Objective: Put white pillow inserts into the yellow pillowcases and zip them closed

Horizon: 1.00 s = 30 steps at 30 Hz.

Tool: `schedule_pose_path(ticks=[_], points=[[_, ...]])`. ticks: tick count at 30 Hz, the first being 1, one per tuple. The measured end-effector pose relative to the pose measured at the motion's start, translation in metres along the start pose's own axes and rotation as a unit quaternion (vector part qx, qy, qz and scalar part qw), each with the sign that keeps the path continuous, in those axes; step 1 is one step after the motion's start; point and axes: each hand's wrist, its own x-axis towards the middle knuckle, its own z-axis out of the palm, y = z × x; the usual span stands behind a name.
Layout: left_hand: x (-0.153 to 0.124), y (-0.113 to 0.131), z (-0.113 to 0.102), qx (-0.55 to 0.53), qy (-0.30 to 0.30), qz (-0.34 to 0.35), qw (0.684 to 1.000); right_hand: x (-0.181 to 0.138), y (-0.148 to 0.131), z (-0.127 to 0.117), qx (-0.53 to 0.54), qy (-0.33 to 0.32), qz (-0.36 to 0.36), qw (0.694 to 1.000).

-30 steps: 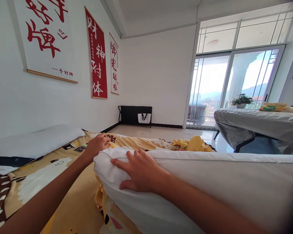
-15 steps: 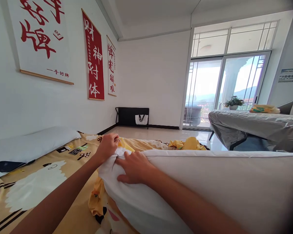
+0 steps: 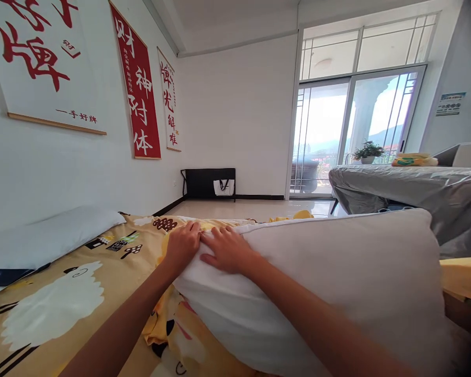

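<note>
A plump white pillow [image 3: 329, 272] stands on its long edge across the bed in front of me. Around its left end lies a bunched yellow pillowcase [image 3: 157, 322] with a cartoon print. My left hand [image 3: 183, 243] is closed at the pillow's upper left corner, its fingers wrapped over the yellow cloth there. Close beside it, my right hand [image 3: 228, 251] grips the pillow's top edge, fingers curled over and thumb on the near face. The fingertips of both hands are partly hidden behind the edge.
A tan sheep-print sheet [image 3: 113, 293] covers the bed, with another white pillow [image 3: 63, 230] by the left wall. Beyond are a black folded frame [image 3: 200, 183] with a white bag [image 3: 223, 187], and a plastic-covered table [image 3: 408, 183] bearing a potted plant [image 3: 369, 150].
My hands have come closer together at the corner. The pillow has shifted and tilted, so its right end now shows. The view has turned slightly right.
</note>
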Motion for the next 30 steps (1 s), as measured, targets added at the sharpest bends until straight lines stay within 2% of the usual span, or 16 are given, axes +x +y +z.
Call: schedule_pose_path(ticks=[2, 5, 7, 10, 12, 15, 17, 24, 30], points=[[-0.008, -0.014, 0.006, 0.003, -0.013, 0.004, 1.000, -0.016, 0.028, -0.010, 0.016, 0.001, -0.022, 1.000], [-0.016, -0.025, 0.011, 0.013, -0.041, 0.024, 0.999, -0.039, 0.066, -0.018, 0.019, -0.048, 0.040, 0.998], [-0.016, -0.023, 0.010, 0.019, -0.037, 0.038, 0.998, -0.050, 0.075, -0.018, 0.014, -0.055, 0.051, 0.997], [-0.003, -0.014, 0.003, 0.033, 0.009, 0.063, 0.997, -0.063, 0.062, -0.014, 0.005, -0.017, 0.015, 1.000], [0.010, -0.007, -0.002, 0.024, 0.025, 0.041, 0.999, -0.067, 0.045, -0.014, 0.001, -0.006, 0.002, 1.000], [0.029, 0.000, -0.007, -0.020, -0.002, -0.008, 1.000, -0.066, 0.022, -0.019, -0.009, -0.012, -0.006, 1.000], [0.037, 0.005, -0.008, -0.043, -0.021, -0.014, 0.999, -0.062, 0.014, -0.021, -0.020, -0.016, -0.004, 1.000], [0.039, 0.024, -0.004, -0.060, -0.034, -0.046, 0.997, -0.045, 0.005, -0.013, -0.034, -0.034, 0.006, 0.999], [0.064, 0.025, -0.002, -0.052, -0.045, -0.049, 0.996, -0.044, -0.017, -0.013, -0.043, -0.028, -0.027, 0.998]])
